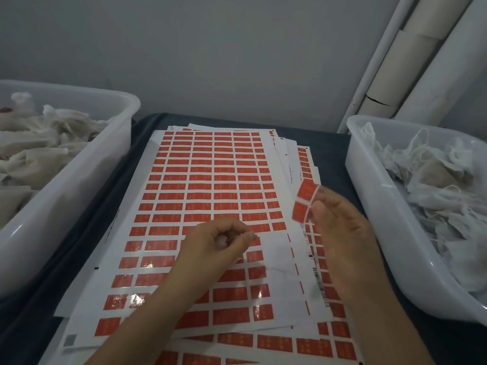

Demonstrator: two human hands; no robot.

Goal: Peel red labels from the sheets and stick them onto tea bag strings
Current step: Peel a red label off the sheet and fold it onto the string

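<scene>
A stack of white sheets [203, 180] printed with rows of red labels lies on the dark table in front of me. My right hand [340, 230] hovers over the sheets' right edge and pinches a peeled red label [304, 200] that hangs from its fingertips. My left hand [221, 243] floats above the sheet's lower middle with fingers curled, thumb meeting fingertips; whether it holds a string I cannot tell. Tea bags [432, 172] fill the right tub, and more tea bags [39, 154] fill the left one.
A translucent white tub [369, 196] stands to the right of the sheets and another tub [87, 159] to the left. Cardboard tubes and white pipes [411, 61] lean in the back right corner. A grey wall rises behind the table.
</scene>
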